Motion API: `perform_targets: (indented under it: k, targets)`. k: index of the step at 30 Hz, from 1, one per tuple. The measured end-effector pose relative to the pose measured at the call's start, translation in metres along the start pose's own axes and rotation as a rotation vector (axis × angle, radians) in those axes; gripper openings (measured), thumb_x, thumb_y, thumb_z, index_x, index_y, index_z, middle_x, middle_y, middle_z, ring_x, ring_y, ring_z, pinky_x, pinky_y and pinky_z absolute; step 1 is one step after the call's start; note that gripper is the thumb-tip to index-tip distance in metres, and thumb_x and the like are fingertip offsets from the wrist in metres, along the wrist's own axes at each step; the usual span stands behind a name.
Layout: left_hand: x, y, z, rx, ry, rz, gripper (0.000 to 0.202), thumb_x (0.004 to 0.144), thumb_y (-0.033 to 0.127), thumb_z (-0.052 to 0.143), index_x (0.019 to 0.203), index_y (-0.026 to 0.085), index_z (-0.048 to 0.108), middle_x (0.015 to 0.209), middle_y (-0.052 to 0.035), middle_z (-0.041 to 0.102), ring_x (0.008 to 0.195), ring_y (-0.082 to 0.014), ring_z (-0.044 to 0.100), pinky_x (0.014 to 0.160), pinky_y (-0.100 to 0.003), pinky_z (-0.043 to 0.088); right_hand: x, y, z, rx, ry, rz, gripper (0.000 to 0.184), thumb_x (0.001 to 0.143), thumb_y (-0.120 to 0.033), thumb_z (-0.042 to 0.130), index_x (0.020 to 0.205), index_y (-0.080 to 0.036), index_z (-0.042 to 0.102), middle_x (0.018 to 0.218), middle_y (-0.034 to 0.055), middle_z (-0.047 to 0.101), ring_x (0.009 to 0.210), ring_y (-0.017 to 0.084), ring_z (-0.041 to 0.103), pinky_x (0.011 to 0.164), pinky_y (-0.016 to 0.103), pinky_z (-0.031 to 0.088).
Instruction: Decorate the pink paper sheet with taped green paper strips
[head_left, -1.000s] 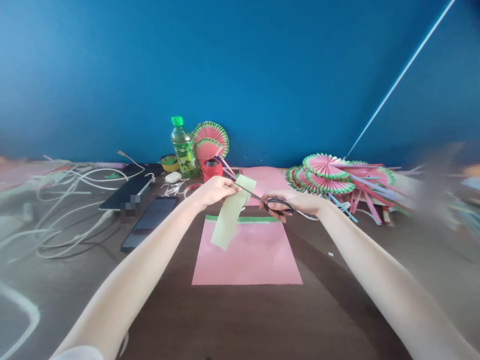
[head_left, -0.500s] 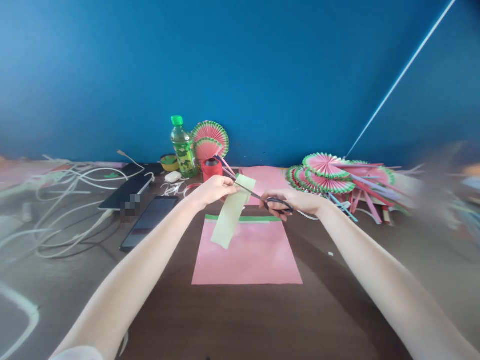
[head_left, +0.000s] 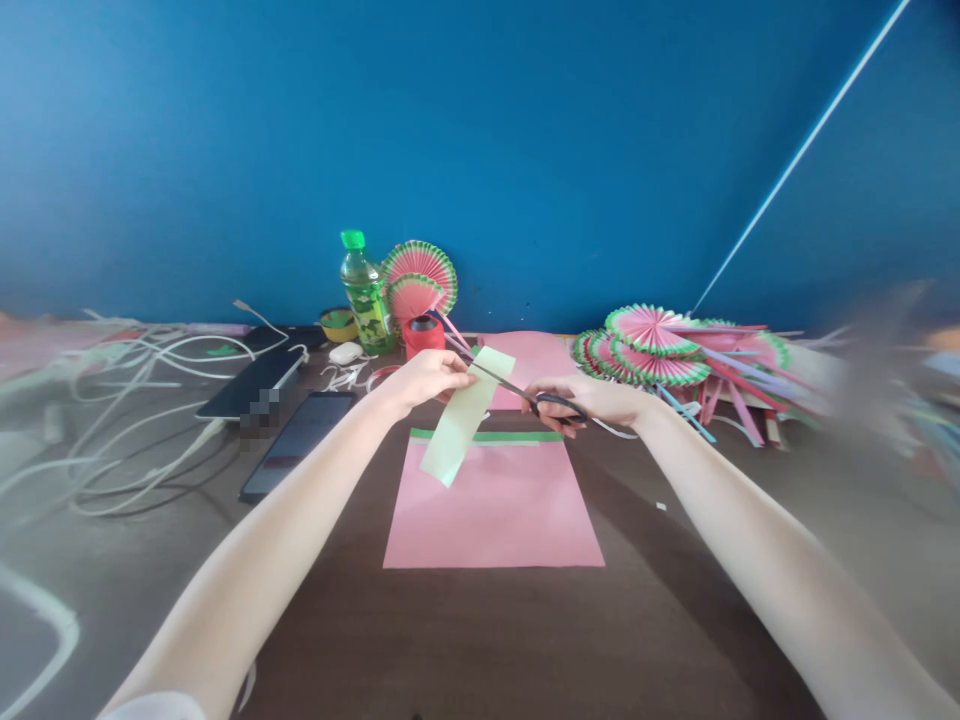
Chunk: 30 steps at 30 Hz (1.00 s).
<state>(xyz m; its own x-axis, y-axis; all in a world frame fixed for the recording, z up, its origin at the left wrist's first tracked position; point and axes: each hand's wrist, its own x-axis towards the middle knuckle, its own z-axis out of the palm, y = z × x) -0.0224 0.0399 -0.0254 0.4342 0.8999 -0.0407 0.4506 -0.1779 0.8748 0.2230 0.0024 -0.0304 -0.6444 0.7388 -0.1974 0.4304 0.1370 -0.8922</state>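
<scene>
My left hand (head_left: 427, 378) pinches the upper edge of a pale green paper strip (head_left: 461, 420) that hangs tilted above the table. My right hand (head_left: 589, 400) grips black-handled scissors (head_left: 525, 395), whose blades reach left into the strip near my left fingers. Beneath both hands a pink paper sheet (head_left: 499, 505) with a green strip (head_left: 517, 437) along its far edge lies flat on the dark table.
A green-capped bottle (head_left: 365, 295), a red cup (head_left: 424, 335) and two paper fans (head_left: 418, 278) stand by the blue wall. More fans with sticks (head_left: 660, 355) are piled at right. A phone (head_left: 300, 442), a tablet (head_left: 255, 385) and white cables (head_left: 135, 400) lie at left.
The strip's hanging end has risen slightly and looks shorter. Both hands stay almost where they were.
</scene>
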Motion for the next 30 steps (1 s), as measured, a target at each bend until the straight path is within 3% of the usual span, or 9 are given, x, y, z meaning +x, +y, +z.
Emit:
perform_targets:
  k: [8, 15, 20, 23, 28, 30]
  targets:
    - [0.001, -0.001, -0.002, -0.026, -0.053, -0.027, 0.029, 0.064, 0.040, 0.063, 0.077, 0.015, 0.056, 0.080, -0.0039, 0.061, 0.073, -0.0156, 0.058, 0.066, -0.028, 0.044, 0.000, 0.002, -0.002, 0.023, -0.013, -0.005, 0.038, 0.078, -0.048, 0.051, 0.097, -0.015, 0.052, 0.061, -0.0020, 0.048, 0.049, 0.007, 0.045, 0.042, 0.019, 0.026]
    - [0.001, 0.000, -0.006, -0.036, 0.038, -0.004, 0.027, 0.063, 0.039, 0.063, 0.073, 0.015, 0.055, 0.073, -0.0024, 0.060, 0.066, -0.0132, 0.054, 0.059, -0.025, 0.040, -0.009, 0.004, -0.016, -0.040, -0.014, 0.015, 0.039, 0.079, -0.050, 0.049, 0.096, -0.014, 0.052, 0.060, -0.0013, 0.051, 0.050, 0.008, 0.046, 0.044, 0.021, 0.030]
    - [0.000, 0.002, -0.013, -0.039, 0.092, 0.005, 0.028, 0.065, 0.040, 0.061, 0.076, 0.015, 0.056, 0.074, -0.0023, 0.059, 0.065, -0.0128, 0.052, 0.057, -0.024, 0.037, -0.012, 0.015, -0.032, -0.201, 0.266, 0.162, 0.037, 0.076, -0.045, 0.053, 0.100, -0.018, 0.054, 0.072, 0.0028, 0.060, 0.056, 0.012, 0.054, 0.046, 0.022, 0.035]
    - [-0.001, 0.005, -0.016, -0.008, 0.154, -0.006, 0.025, 0.066, 0.038, 0.060, 0.076, 0.016, 0.056, 0.072, -0.0007, 0.057, 0.063, -0.0119, 0.050, 0.058, -0.024, 0.036, -0.011, 0.026, -0.039, -0.452, 0.465, 0.316, 0.031, 0.071, -0.038, 0.056, 0.096, -0.019, 0.058, 0.077, 0.0040, 0.062, 0.051, 0.012, 0.052, 0.044, 0.023, 0.034]
    - [-0.002, 0.005, -0.016, 0.071, 0.191, 0.093, 0.026, 0.069, 0.041, 0.057, 0.078, 0.016, 0.057, 0.074, -0.0010, 0.059, 0.067, -0.0134, 0.052, 0.064, -0.025, 0.037, -0.009, 0.039, -0.044, -0.772, 0.584, 0.470, 0.040, 0.066, -0.031, 0.060, 0.103, -0.017, 0.058, 0.079, 0.0091, 0.064, 0.058, 0.019, 0.056, 0.051, 0.028, 0.037]
    - [-0.003, 0.006, -0.014, 0.111, 0.176, 0.128, 0.027, 0.071, 0.042, 0.054, 0.080, 0.016, 0.058, 0.078, -0.0023, 0.061, 0.071, -0.0152, 0.054, 0.067, -0.026, 0.038, -0.009, 0.036, -0.042, -0.841, 0.666, 0.448, 0.031, 0.069, -0.026, 0.056, 0.098, -0.017, 0.060, 0.076, 0.0103, 0.064, 0.067, 0.022, 0.058, 0.057, 0.029, 0.038]
